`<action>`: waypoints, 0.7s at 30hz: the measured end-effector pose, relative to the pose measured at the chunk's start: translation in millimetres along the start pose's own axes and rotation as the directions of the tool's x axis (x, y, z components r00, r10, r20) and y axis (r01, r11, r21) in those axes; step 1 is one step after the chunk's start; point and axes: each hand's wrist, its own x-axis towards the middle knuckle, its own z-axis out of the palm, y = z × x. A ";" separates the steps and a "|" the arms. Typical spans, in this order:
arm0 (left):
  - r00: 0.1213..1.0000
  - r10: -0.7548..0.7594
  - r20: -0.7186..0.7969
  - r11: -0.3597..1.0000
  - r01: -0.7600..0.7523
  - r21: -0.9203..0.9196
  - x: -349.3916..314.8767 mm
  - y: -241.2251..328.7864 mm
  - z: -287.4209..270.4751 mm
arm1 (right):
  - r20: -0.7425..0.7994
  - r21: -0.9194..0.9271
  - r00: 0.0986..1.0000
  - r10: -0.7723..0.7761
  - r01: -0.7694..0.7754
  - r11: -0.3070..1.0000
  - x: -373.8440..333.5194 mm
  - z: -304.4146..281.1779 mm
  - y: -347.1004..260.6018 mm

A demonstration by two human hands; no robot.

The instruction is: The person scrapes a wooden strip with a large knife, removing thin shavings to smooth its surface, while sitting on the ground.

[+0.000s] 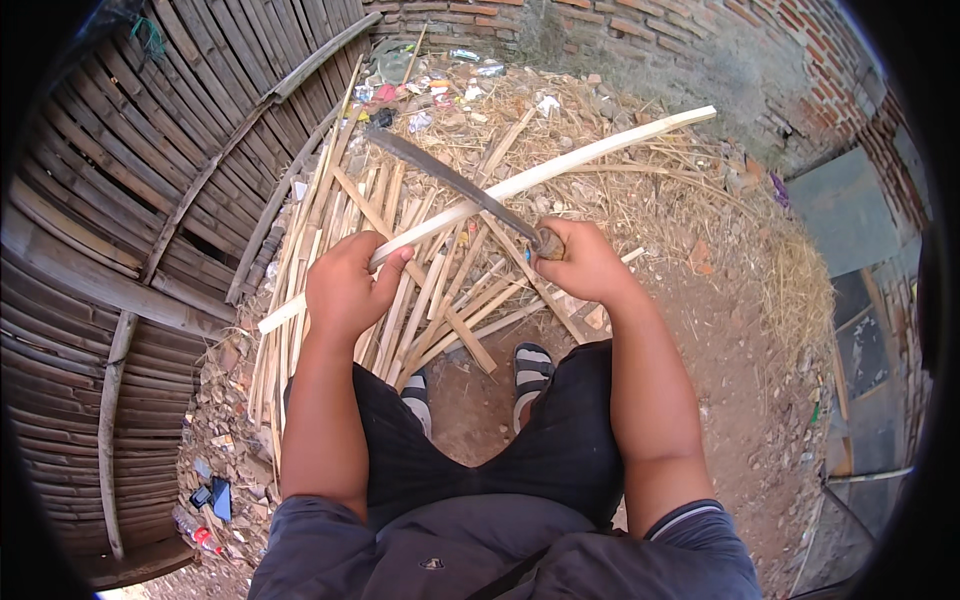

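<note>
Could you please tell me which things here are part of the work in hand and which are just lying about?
In use: bamboo strip in left hand; curved blade in right hand.
Lying about: cut slats, straw, litter, bamboo fence, brick wall.

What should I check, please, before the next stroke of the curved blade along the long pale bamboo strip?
1. Left hand gripping the long pale bamboo strip: ok.
2. Right hand closed on the handle of the dark curved blade: ok.
3. Blade lying across the strip: ok.
4. Left fingers out of the blade's path: cannot tell.
5. Sandalled feet behind the pile of split bamboo slats: ok.
</note>
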 end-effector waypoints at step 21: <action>1.000 0.003 -0.010 1.000 -0.003 0.029 -1.8 -8.8 -4.7 | -0.173 0.235 0.952 0.254 -0.210 0.949 -1.6 -38.0 43.6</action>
